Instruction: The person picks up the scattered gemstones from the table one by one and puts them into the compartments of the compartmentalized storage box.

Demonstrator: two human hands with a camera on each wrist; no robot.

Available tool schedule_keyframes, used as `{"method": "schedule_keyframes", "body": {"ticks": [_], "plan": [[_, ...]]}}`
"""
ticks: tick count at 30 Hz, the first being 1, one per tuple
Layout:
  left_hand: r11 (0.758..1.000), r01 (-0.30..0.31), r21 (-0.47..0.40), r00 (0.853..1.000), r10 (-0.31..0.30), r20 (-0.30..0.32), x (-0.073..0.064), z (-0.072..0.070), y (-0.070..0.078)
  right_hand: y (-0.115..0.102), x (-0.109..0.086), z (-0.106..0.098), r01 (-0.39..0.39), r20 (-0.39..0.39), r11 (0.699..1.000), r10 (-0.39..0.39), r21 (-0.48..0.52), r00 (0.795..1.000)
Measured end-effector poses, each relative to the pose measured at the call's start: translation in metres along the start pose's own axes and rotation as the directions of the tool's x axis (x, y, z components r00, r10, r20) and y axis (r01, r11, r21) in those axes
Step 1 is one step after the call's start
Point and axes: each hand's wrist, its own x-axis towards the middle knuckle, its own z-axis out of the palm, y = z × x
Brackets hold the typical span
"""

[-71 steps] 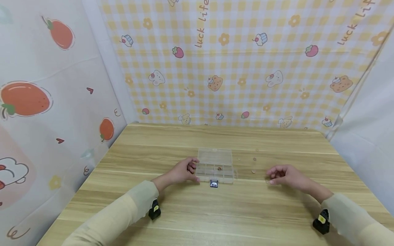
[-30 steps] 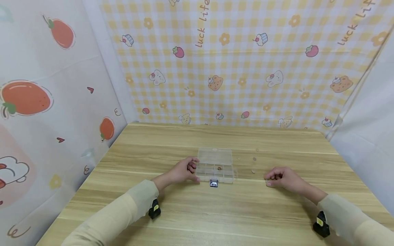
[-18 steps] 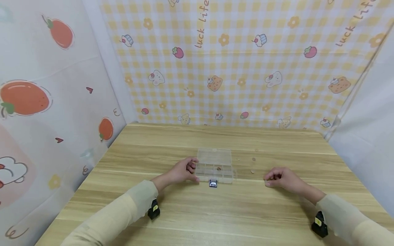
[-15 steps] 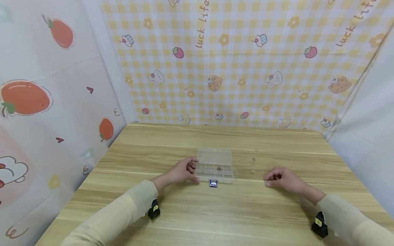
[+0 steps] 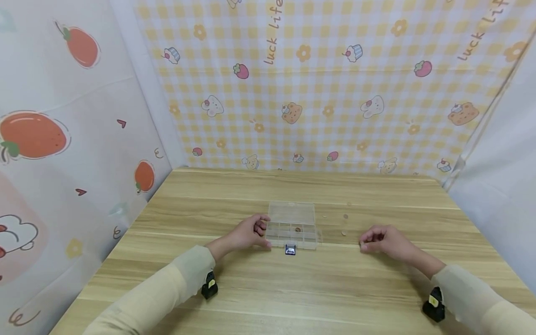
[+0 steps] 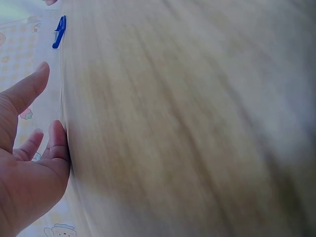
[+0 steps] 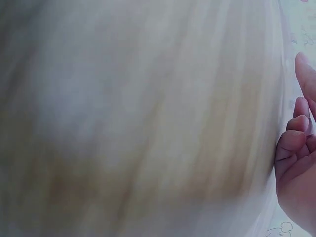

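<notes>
In the head view a clear plastic compartment box (image 5: 290,237) lies with its clear lid (image 5: 291,212) folded back. My left hand (image 5: 250,231) holds its left side, thumb at the front corner and index finger near the hinge. A small brown disc (image 5: 298,229) sits in one back-row compartment. To the right of the box, my right hand (image 5: 385,242) is low over the table, thumb and forefinger together on a tiny pale piece (image 5: 362,244), mostly hidden by the fingertips. The left wrist view shows the spread thumb (image 6: 34,86) beside the box's blue latch (image 6: 59,32).
Small flat discs lie on the wooden table (image 5: 268,293) between box and right hand: a pale one (image 5: 344,233), a brownish one (image 5: 345,216) and a smaller pale one (image 5: 324,216). A patterned cloth (image 5: 310,83) hangs behind the table; white cloths flank it.
My right hand moved slightly left and its thumb and forefinger came together on the tiny piece; lately it has risen a little. My left hand and the box stay put.
</notes>
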Motion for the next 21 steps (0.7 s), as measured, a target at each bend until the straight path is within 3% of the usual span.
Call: {"method": "schedule_keyframes", "body": {"ticks": [21], "plan": [[1.000, 0.008, 0.003, 1.000, -0.008, -0.002, -0.001, 0.000, 0.003, -0.012, 0.013, 0.005, -0.038, -0.070, 0.999, 0.040, 0.039, 0.997]]}}
